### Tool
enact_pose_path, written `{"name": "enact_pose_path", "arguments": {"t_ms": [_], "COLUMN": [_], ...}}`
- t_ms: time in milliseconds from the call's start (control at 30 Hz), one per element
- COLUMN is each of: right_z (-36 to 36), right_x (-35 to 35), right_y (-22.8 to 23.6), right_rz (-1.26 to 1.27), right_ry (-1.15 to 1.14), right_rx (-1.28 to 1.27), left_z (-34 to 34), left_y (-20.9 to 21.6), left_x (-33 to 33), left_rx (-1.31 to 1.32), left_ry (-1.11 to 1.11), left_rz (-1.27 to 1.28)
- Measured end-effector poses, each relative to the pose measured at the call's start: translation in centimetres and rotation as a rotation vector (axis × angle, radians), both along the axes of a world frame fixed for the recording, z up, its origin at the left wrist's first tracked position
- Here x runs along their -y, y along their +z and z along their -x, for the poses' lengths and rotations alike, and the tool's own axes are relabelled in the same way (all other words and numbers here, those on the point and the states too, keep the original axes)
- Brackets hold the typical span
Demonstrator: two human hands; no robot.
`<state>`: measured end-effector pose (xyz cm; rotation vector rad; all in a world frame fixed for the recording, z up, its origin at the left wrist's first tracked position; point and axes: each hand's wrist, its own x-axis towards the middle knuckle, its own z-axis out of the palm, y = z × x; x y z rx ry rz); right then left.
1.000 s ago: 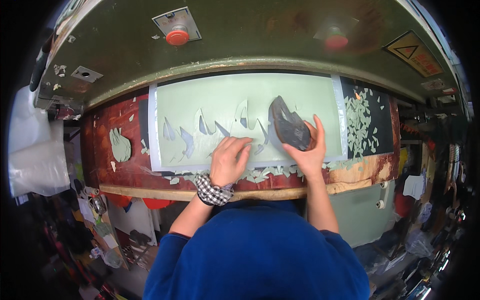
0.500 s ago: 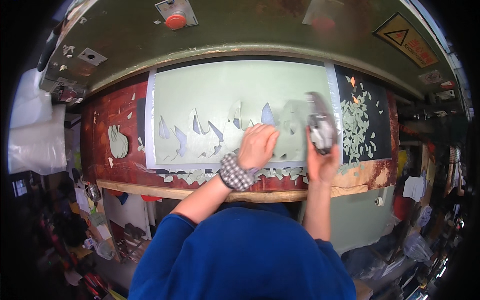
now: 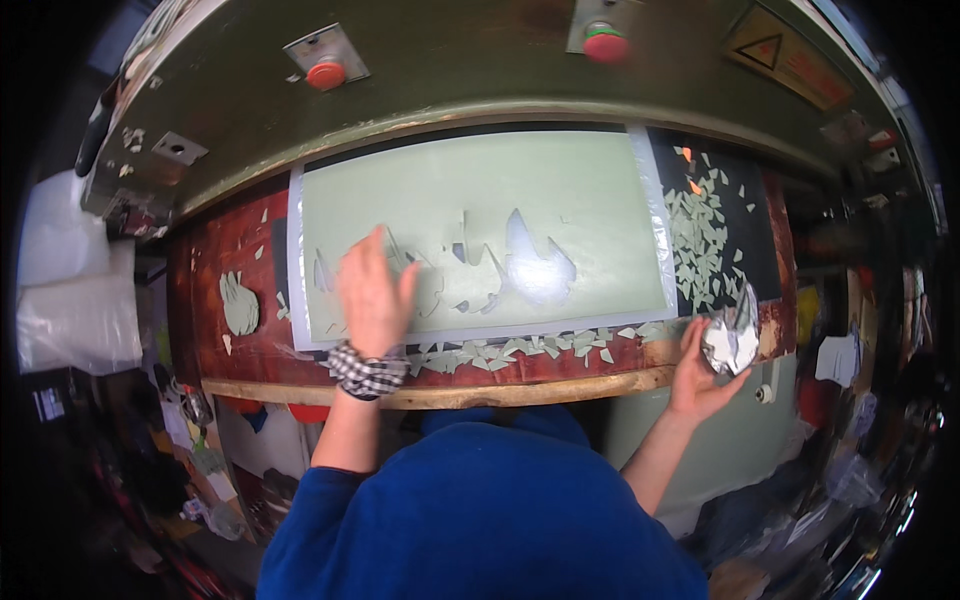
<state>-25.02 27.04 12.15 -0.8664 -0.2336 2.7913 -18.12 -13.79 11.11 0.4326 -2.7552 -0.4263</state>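
Observation:
A pale green sheet (image 3: 580,180) lies on a whitish board, with several pointed cut-outs along its near half. Over the left part of that sheet is my left hand (image 3: 375,290), fingers stretched and thumb apart, holding nothing. My right hand (image 3: 693,385) grips a shiny, irregularly shaped metal cutting die (image 3: 732,345) past the board's near right corner. A large cut-out (image 3: 535,265) shows bluish-white right of the sheet's middle. Left of the board, a small stack of cut green pieces (image 3: 239,303) rests on the red table (image 3: 205,345).
Many green scraps (image 3: 695,235) cover the black mat at right, with a few orange bits. More scraps (image 3: 490,353) line the board's near edge. Behind stands a green machine beam (image 3: 450,70) with a red button (image 3: 326,74) and a pinkish-red button (image 3: 605,44).
My right hand has carried the cutting die off the sheet, to the right and nearer. My left hand has moved left across the sheet. The large cut-out at right now shows fully.

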Motion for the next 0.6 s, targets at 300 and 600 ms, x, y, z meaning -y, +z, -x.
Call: {"name": "enact_pose_path", "arguments": {"t_ms": [300, 600], "right_z": [3.1, 7.2], "right_x": [7.4, 10.2], "right_y": [-0.6, -3.2], "right_rz": [-0.744, -2.112], "right_ry": [0.424, 0.918], "right_rx": [-0.284, -0.468], "left_z": [11.2, 2.7], "left_y": [-4.8, -1.8], "left_x": [-16.2, -9.6], "left_rx": [0.064, 0.14], "left_ry": [-0.852, -0.909], "left_rz": [-0.398, -1.05]}}
